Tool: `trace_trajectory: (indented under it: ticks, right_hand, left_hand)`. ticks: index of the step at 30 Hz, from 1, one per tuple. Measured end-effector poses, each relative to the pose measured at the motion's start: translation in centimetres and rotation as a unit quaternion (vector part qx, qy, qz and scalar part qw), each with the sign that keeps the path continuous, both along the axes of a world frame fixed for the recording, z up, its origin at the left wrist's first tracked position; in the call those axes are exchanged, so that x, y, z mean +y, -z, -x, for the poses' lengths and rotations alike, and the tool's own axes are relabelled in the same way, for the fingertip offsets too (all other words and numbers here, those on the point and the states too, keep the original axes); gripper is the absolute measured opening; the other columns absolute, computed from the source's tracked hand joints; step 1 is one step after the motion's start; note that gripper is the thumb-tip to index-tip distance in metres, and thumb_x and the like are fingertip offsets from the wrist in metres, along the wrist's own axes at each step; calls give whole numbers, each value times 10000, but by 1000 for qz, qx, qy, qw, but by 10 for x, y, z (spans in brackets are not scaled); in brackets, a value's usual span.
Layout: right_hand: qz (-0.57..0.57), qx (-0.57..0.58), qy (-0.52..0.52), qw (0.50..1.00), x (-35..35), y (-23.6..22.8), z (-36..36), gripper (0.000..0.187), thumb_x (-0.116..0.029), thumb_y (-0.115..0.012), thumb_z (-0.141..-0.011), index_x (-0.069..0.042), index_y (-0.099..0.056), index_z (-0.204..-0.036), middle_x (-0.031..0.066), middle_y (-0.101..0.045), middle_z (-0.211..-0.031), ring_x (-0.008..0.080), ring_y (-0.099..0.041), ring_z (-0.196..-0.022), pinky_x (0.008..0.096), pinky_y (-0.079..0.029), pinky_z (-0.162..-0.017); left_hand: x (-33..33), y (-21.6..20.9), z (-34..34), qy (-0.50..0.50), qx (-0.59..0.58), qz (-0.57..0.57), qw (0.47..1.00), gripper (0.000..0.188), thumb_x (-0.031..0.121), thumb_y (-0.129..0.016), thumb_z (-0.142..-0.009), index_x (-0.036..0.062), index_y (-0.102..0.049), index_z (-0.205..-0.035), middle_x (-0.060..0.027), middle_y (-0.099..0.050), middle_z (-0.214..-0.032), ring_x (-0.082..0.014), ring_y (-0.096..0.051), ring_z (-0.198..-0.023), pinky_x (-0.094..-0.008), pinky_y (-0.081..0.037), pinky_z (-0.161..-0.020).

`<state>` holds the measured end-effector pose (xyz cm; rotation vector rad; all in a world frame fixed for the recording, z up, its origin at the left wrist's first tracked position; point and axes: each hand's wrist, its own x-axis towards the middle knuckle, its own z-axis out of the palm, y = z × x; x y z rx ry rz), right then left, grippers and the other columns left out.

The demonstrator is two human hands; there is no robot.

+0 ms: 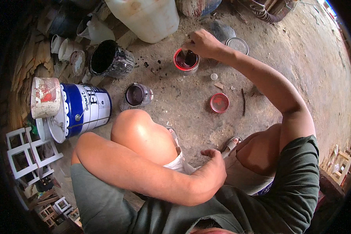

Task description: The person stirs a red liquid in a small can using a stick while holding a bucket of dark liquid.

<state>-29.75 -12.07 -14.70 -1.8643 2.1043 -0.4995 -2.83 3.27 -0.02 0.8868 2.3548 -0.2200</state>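
My right hand (pixel 202 42) reaches out over a small can with a red rim (pixel 187 69), its fingers closed on a flat pale stick (pixel 184 52). The stick's lower end dips into the dark red-brown paint in the can. My left hand (pixel 215 168) hangs in front of my lap between my knees, the forearm lying across my left thigh. Its fingers are loosely bent and partly hidden, and I see nothing in them. A red lid (pixel 219 103) lies on the floor nearer to me. Left of it stands a clear container of dark liquid (pixel 136 95).
At the left are a blackened bucket (pixel 119 62), a blue-and-white pail on its side (pixel 90 107) and a stained white tub (pixel 45 97). A big whitish jerrycan (pixel 148 19) stands at the back. A round metal lid (pixel 237 46), a small white cap (pixel 214 76) and a thin dark stick (pixel 243 102) lie about.
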Motion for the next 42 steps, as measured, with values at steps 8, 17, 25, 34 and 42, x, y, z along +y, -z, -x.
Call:
trace_trajectory:
  ticks: [8, 17, 25, 34, 42]
  right_hand:
    - [9, 3, 30, 1000, 0, 12, 6, 352, -348, -600, -845, -15, -701, -898, 206, -684, -961, 418, -652, -974, 480, -550, -817]
    - [15, 44, -62, 997, -2, 23, 9, 355, -340, -628, -829, 4, -699, -873, 240, -675, -951, 424, -649, -952, 487, -544, -793]
    - [28, 51, 8, 998, -1, 15, 6, 193, -242, -635, -835, -70, -722, -826, 161, -700, -905, 316, -681, -915, 418, -562, -749]
    - [18, 77, 26, 997, 2, 1, -3, 161, -188, -611, -829, -87, -736, -831, 143, -703, -891, 300, -694, -919, 408, -571, -742]
    - [28, 106, -10, 994, 4, 16, 11, 294, -284, -608, -848, -8, -706, -855, 209, -683, -898, 385, -672, -901, 459, -553, -771]
  left_hand:
    - [-2, -4, 2, 8, -3, -11, 1000, 300, 216, -524, -886, 38, -684, -1067, -115, -670, -959, -274, -613, -874, -463, -452, -767]
    - [0, -1, -1, 1, 15, -3, 1000, 290, 210, -527, -884, 40, -688, -1055, -116, -672, -954, -277, -617, -864, -460, -454, -768]
    - [1, -6, 4, 11, -14, 6, 1000, 303, 207, -555, -883, 64, -719, -1093, -117, -695, -1022, -288, -628, -894, -496, -481, -731]
    - [-1, -2, 1, -2, 9, -5, 1000, 297, 226, -519, -890, 31, -669, -1056, -119, -663, -925, -269, -611, -853, -442, -443, -783]
    - [4, 1, 2, -1, 16, -1, 1000, 289, 222, -541, -877, 41, -696, -1042, -112, -675, -940, -273, -616, -859, -451, -459, -769]
